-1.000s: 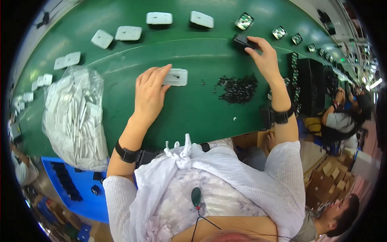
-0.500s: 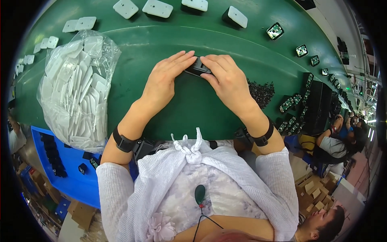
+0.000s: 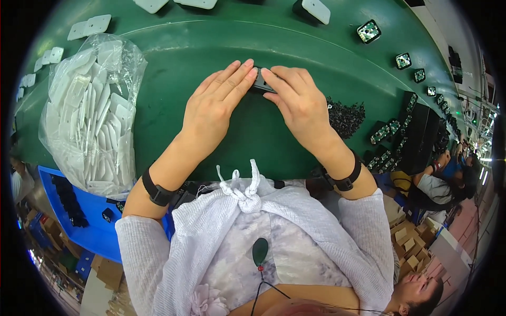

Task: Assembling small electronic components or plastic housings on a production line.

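Note:
A small black plastic housing (image 3: 262,83) lies on the green table in front of me, pinned between both hands. My left hand (image 3: 212,102) has its fingers stretched out close together, their tips pressing on the left end of the housing. My right hand (image 3: 301,100) grips the other end, thumb along the near side and fingers over the top. Much of the housing is hidden under the fingers. Just right of my right hand is a pile of tiny black parts (image 3: 346,117).
A clear bag of white plastic plates (image 3: 95,121) rests at left, above a blue bin (image 3: 97,239) with black parts. White-topped housings (image 3: 316,10) line the back. Black housings with green circuit boards (image 3: 403,60) curve down the right, near a black box (image 3: 421,137). Other people sit at right.
My view has shifted slightly, so the back row sits higher in the picture. Both hands stay on the housing; the left fingers now reach further over it.

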A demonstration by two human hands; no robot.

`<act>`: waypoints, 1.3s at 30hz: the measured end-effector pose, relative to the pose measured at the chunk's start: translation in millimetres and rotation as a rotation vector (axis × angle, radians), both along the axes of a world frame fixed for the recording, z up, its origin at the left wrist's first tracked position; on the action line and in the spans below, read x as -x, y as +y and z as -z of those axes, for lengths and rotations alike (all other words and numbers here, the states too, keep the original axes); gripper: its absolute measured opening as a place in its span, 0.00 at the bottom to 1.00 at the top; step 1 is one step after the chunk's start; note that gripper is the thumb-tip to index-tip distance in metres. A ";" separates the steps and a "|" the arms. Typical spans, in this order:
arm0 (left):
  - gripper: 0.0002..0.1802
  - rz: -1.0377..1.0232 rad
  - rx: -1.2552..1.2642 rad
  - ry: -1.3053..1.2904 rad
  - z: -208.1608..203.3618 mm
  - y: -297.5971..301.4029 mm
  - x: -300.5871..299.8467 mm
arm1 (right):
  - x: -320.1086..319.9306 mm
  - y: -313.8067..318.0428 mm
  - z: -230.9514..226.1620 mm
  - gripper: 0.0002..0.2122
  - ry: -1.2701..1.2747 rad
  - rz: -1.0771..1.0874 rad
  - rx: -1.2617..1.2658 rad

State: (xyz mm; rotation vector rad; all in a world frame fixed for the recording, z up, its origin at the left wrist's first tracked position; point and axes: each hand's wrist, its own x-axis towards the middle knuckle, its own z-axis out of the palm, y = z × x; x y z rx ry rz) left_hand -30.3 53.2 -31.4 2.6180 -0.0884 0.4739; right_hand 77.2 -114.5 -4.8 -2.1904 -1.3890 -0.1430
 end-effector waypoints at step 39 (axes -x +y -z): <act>0.12 -0.610 0.806 -0.125 -68.8 71.5 85.5 | -267.1 -16.0 -24.9 0.16 0.629 -0.057 0.307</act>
